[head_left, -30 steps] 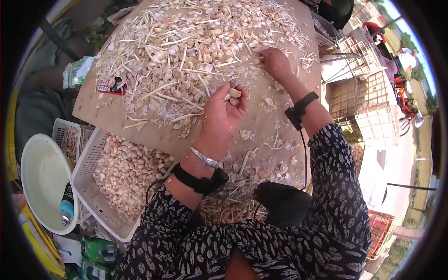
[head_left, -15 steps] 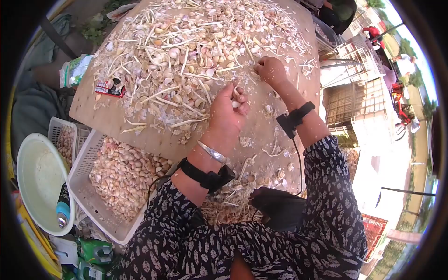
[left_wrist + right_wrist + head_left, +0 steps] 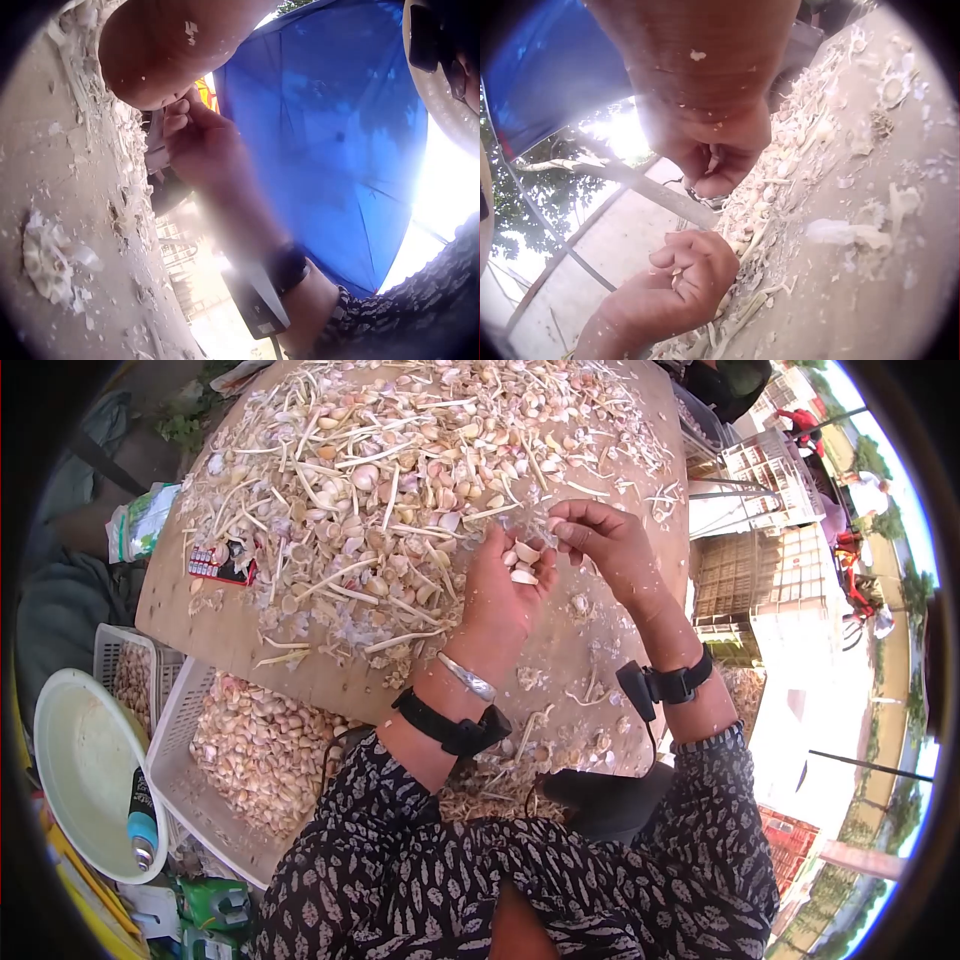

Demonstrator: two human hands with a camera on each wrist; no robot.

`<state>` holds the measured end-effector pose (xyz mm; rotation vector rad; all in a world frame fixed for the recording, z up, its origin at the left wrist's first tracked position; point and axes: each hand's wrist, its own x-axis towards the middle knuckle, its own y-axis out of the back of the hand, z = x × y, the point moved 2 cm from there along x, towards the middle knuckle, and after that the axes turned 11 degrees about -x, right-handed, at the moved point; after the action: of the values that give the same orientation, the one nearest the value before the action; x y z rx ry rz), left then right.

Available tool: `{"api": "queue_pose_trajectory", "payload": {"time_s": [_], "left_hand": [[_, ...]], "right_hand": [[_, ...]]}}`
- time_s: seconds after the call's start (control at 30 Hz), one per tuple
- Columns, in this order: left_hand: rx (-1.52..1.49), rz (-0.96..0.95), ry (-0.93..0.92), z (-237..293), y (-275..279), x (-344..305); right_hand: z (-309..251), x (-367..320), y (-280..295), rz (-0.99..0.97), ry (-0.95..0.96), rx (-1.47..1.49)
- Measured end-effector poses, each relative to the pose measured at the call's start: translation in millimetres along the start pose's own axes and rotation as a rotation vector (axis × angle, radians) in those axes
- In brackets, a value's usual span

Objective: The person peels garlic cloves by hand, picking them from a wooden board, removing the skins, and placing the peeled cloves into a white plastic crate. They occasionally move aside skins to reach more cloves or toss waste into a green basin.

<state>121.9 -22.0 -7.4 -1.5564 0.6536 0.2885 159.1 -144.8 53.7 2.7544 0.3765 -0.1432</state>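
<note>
My left hand [image 3: 500,595], palm up, cups several pale garlic cloves [image 3: 522,563] in its curled fingers. Close beside its fingertips, my right hand [image 3: 605,550] pinches a small pale piece of garlic between thumb and forefinger; the fingers largely hide it. Thin, see-through garlic skin shows around the fingertips of both hands. In the right wrist view, the left hand [image 3: 682,281] lies below the right hand [image 3: 705,142], with a clove glimpsed in its curled fingers. Both hands are over the near side of a heap of garlic cloves, skins and stalks [image 3: 390,480].
The heap spreads over a wooden board [image 3: 330,675]. At its left corner lies a red and black packet [image 3: 222,564]. A white crate [image 3: 180,760] of cloves stands below left, beside a pale green basin [image 3: 80,760] with a blue and black bottle [image 3: 142,825]. Plastic crates [image 3: 740,580] stand right.
My right hand has come from the heap's edge back towards my left hand, its fingertips now beside it. My left fingers have loosened, so the cloves in the palm show again.
</note>
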Motion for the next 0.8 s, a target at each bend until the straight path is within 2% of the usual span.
{"api": "queue_pose_trajectory", "payload": {"time_s": [0.03, 0.07, 0.13, 0.17, 0.23, 0.27, 0.33, 0.4, 0.5, 0.53, 0.57, 0.6, 0.63, 0.67, 0.7, 0.73, 0.8], "left_hand": [[0.000, -0.040, 0.025, -1, 1, 1], [-0.002, -0.043, 0.023, -2, 2, 1], [-0.032, 0.042, 0.014, -1, -4, -5], [-0.034, 0.038, 0.009, 1, -1, -2], [0.000, 0.022, -0.019, 7, 6, 5], [-0.001, 0.021, -0.024, 7, 7, 6], [0.022, -0.016, -0.021, 11, 3, 5], [0.064, -0.022, -0.060, 12, 0, 4], [0.191, -0.033, -0.131, 12, -9, -2], [0.278, -0.035, -0.172, 11, -13, -6], [0.282, -0.036, -0.169, 10, -13, -8], [0.437, -0.032, -0.229, 8, -15, -10], [0.594, -0.034, -0.285, 5, -17, -12], [0.601, -0.044, -0.271, 1, -16, -12], [0.760, -0.139, -0.314, -2, -15, -12], [0.915, -0.239, -0.361, -6, -14, -10], [1.008, -0.326, -0.372, -11, -12, -11]], "right_hand": [[-5, -2, -5, -0.054, 0.003, -0.151], [0, 10, -2, -0.057, 0.006, -0.153], [23, 57, 19, 0.229, 0.041, -0.467], [35, 82, 26, 0.226, 0.047, -0.467], [41, 120, 30, 0.274, 0.460, -1.144], [45, 128, 30, 0.273, 0.464, -1.141], [46, 138, 20, 0.143, 0.395, -1.236], [46, 133, 20, 0.145, 0.372, -1.244], [43, 104, 32, 0.079, 0.121, -0.559], [34, 85, 29, 0.081, 0.119, -0.559], [24, 62, 22, 0.000, 0.074, -0.412], [14, 40, 14, -0.079, 0.031, -0.265], [4, 21, 8, -0.064, 0.079, -0.442], [-4, 3, 2, -0.045, 0.121, -0.621], [-10, -11, -5, -0.086, 0.147, -0.551], [-9, -20, -5, -0.001, 0.248, -0.688], [-10, -33, -1, 0.027, 0.154, -0.791]]}}
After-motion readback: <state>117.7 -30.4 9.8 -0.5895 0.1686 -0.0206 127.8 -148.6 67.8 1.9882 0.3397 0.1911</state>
